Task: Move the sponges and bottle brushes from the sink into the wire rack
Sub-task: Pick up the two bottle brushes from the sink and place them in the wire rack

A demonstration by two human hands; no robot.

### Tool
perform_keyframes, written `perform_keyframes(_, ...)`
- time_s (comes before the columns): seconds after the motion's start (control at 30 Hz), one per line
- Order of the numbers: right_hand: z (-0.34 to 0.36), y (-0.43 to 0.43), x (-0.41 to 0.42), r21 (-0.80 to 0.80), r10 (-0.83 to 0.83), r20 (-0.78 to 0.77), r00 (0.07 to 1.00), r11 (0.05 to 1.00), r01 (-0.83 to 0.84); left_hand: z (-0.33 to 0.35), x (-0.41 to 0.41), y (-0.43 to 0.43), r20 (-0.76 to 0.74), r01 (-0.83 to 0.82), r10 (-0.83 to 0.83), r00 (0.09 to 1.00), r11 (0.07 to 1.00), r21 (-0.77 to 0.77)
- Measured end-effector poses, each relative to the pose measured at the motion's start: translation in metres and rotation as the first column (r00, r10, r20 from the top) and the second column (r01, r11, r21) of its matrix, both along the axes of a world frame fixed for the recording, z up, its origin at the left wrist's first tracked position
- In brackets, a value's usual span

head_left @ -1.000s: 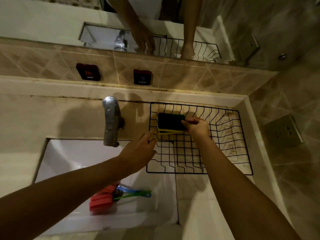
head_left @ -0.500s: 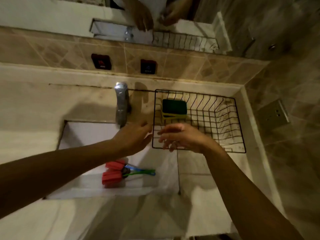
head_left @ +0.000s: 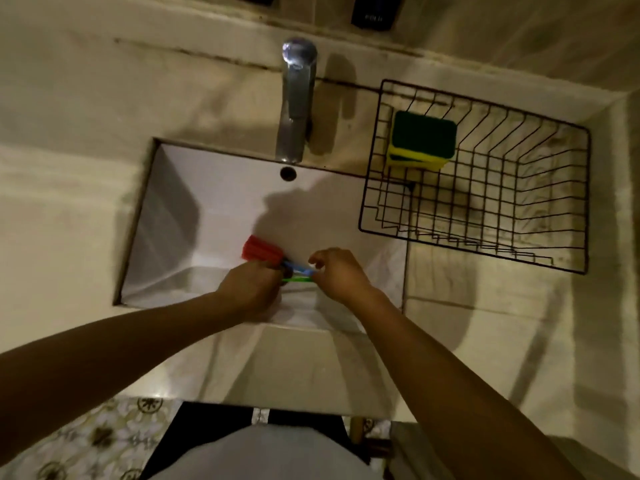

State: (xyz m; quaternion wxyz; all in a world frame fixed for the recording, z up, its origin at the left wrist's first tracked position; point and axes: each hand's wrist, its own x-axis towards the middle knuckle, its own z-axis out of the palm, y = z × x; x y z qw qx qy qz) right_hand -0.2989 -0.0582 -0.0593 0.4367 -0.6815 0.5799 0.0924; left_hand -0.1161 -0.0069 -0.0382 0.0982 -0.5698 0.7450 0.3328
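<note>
In the white sink (head_left: 221,202) lie bottle brushes (head_left: 262,252) with red sponge heads and blue and green handles. My left hand (head_left: 247,289) is closed over them where the heads meet the handles, hiding one head. My right hand (head_left: 341,277) pinches the handle ends at the right. On the counter to the right sits the black wire rack (head_left: 587,202). A stack of yellow sponges with green scouring tops (head_left: 420,142) rests in its back left corner.
A chrome tap (head_left: 296,98) overhangs the sink's back edge, above the overflow hole (head_left: 288,173). Beige stone counter (head_left: 485,323) surrounds sink and rack. A tiled wall with two dark switches runs along the back. Patterned floor tiles (head_left: 104,438) show below.
My right hand let go of the sponges in the rack and came back to the sink. Both hands dropped onto the bottle brushes. The camera tilted down.
</note>
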Motion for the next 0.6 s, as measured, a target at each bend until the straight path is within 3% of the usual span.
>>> perform_keyframes(0.13, -0.042, -0.011, 0.015, 0.054, -0.066, -0.095, 0.993, 0.996, 0.071, -0.037, -0.009, 0.003, 0.013, 0.014, -0.013, 1.0, 0.995, -0.1)
perform_keyframes(0.33, -0.071, -0.014, 0.027, 0.065, 0.081, -0.186, 0.979, 0.995, -0.069, -0.064, -0.012, -0.004, 0.145, 0.118, -0.094, 0.985, 0.979, -0.164)
perform_keyframes(0.47, -0.073, -0.011, 0.031, 0.093, 0.142, -0.192, 0.971, 0.988, -0.126, -0.068, -0.015, -0.006, 0.181, 0.132, -0.11, 0.977, 0.984, -0.115)
perform_keyframes(0.6, -0.063, -0.005, 0.024, -0.038, 0.091, -0.185, 0.979, 0.994, -0.1, -0.057, -0.013, -0.004, 0.226, 0.238, -0.211, 0.951, 0.966, -0.099)
